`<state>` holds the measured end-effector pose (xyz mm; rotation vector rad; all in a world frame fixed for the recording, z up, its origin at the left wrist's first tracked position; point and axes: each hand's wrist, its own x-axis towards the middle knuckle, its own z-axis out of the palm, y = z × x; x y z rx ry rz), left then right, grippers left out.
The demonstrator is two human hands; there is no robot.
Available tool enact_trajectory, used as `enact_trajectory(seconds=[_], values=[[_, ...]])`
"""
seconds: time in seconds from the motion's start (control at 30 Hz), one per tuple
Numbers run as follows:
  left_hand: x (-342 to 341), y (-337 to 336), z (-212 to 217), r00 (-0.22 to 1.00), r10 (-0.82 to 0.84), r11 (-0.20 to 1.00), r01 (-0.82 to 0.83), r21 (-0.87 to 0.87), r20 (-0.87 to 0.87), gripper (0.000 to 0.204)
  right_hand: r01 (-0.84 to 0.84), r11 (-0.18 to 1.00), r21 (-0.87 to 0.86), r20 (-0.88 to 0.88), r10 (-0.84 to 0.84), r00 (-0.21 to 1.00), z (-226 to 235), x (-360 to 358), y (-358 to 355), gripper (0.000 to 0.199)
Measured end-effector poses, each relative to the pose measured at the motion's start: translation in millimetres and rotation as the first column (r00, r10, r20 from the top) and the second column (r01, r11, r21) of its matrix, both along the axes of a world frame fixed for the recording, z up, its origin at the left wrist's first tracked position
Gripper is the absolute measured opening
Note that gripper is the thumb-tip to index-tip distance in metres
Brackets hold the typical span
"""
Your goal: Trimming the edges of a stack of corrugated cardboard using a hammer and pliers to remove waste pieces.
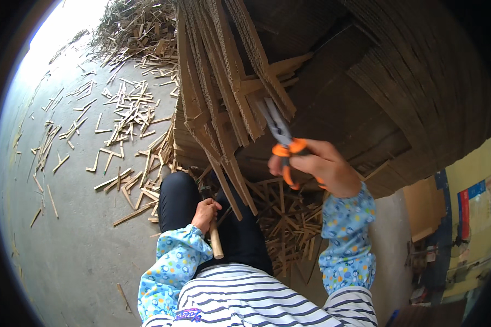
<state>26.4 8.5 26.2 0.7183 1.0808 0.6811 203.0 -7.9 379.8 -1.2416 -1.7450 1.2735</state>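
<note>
My right hand [327, 166] is closed round pliers [279, 128] with orange and dark grey handles. Their jaws point up and left, close to the strips of corrugated cardboard [223, 92] hanging off a big cardboard stack; whether they touch is unclear. Over my lap, my left hand [204, 214] grips a wooden-handled hammer [216, 242]. Its pale handle points back toward my body, while its dark head shows only in part beyond my fingers. The lower ends of the strips [237, 185] reach down near my knees.
The large brown cardboard stack [333, 109] rises in front and to the right. Cut cardboard scraps [131, 109] litter the grey floor [76, 218] at left, heap up at the far left, and pile beside my right leg [289, 229]. Cluttered shelving [425, 256] stands far right.
</note>
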Motion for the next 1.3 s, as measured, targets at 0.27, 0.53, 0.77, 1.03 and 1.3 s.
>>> enact_trajectory(seconds=[0.27, 0.53, 0.77, 1.03, 1.3], values=[[-1.6, -1.5, 13.6, 0.999, -0.012, 1.0, 0.013, 0.023, -0.051, 0.014, 0.454, 0.852, 0.261, -0.173, -0.422, 0.89, 94.7, 46.5, 54.6, 0.035], [-4.7, 2.3, 9.6, 0.998, -0.013, 1.0, 0.014, 0.011, -0.056, 0.014, 0.457, 0.837, 0.299, -0.267, -0.387, 0.883, 93.5, 30.4, 81.3, 0.026], [-0.3, 2.7, 3.4, 0.998, -0.035, 0.998, 0.037, 0.046, -0.055, 0.014, 0.282, 0.955, 0.091, -0.058, -0.278, 0.959, -6.9, -16.8, 21.7, 0.028], [-11.5, 0.1, 10.6, 0.998, 0.005, 1.0, -0.004, 0.01, -0.063, 0.015, 0.268, 0.953, 0.141, -0.144, -0.248, 0.958, 72.7, 4.7, -14.9, 0.032], [0.2, -1.4, 6.8, 0.998, -0.006, 0.999, 0.008, 0.038, -0.058, 0.016, 0.447, 0.839, 0.31, -0.122, -0.431, 0.894, 129.6, 44.3, 67.7, 0.027]])
